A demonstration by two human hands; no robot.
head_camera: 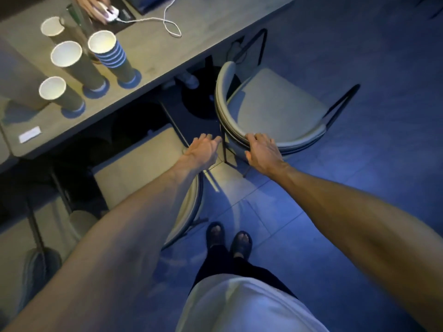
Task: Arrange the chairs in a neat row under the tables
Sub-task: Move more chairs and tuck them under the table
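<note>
A grey padded chair with a curved backrest and black metal legs stands angled beside the long table, its seat out on the floor. My right hand holds the backrest rim, fingers over its top and thumb below. My left hand hovers open just left of that backrest, touching nothing. A second grey chair sits pushed partly under the table below my left forearm. A third chair shows at the lower left.
On the table stand several tall stacks of paper cups, a white label and a white cable. Another person's hand holds a mouse at the top left. My feet stand on tiled floor.
</note>
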